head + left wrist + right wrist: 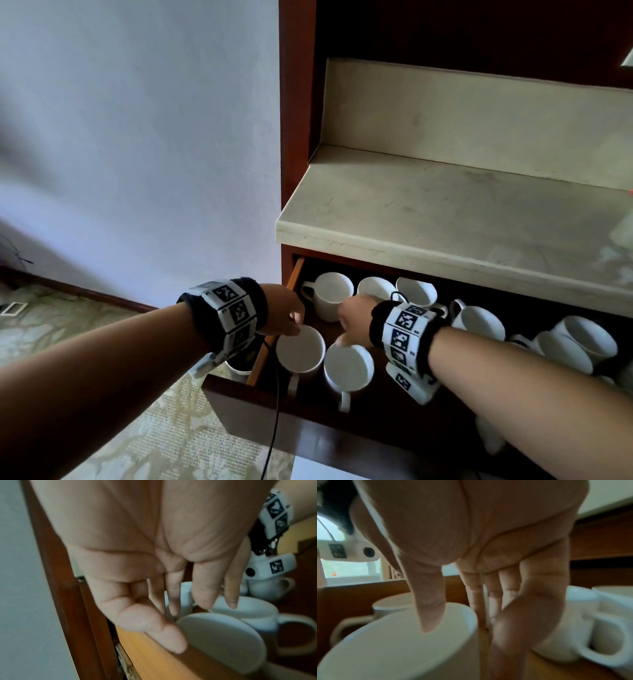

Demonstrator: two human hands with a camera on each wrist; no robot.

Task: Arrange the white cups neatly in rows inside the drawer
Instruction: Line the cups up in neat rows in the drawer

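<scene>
The wooden drawer [260, 411] stands pulled out with several white cups in it. Two upright cups sit side by side at its front left. My left hand [291, 318] hovers over the rim of the left cup [300, 349], its fingers [173, 601] hanging straight and holding nothing. My right hand [349, 325] straddles the far rim of the right cup [348, 368]: the thumb [428, 612] hangs in its mouth [393, 649], apart from the wall, and the straight fingers [505, 615] run down outside. Three more cups [334, 291] stand behind.
Further right in the drawer, several cups [479, 322] lie crowded and tilted, partly hidden by my right forearm. A pale stone counter [445, 212] overhangs the drawer's back. A black cable [274, 428] hangs over the drawer front. A wall and patterned floor lie to the left.
</scene>
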